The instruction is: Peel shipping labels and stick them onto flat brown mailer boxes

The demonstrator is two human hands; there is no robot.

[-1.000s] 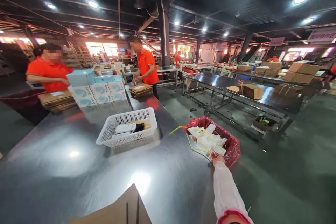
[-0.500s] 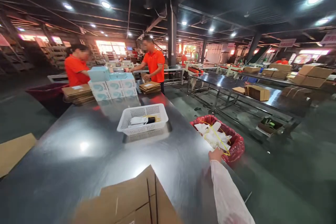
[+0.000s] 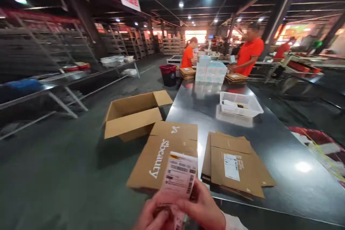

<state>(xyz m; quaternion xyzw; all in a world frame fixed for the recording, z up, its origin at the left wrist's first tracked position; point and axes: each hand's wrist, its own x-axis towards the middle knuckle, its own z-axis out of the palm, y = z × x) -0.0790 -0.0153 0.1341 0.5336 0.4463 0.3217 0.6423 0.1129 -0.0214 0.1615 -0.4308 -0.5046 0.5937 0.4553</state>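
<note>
Label point(image 3: 180, 176): printed slip, held upright at near centre, in front of the closed box.
Left hand point(image 3: 151, 218): fingers closed on the slip's lower left.
Right hand point(image 3: 202, 211): thumb and fingers closed on its lower right.
Closed box point(image 3: 161, 154): near left corner of the table point(image 3: 269, 143); seems to overhang the left edge. No slip on its visible top.
Flat cartons point(image 3: 234, 167): just right of the box; the top one already bears a slip.
Progress: slip in hand, stuck to nothing yet, as far as I can judge.
Room: bare steel right and far, up to the white basket point(image 3: 240, 103).
Edges: open box point(image 3: 134, 115) on the floor to the left; red bin point(image 3: 318, 140) off the right edge.
</note>
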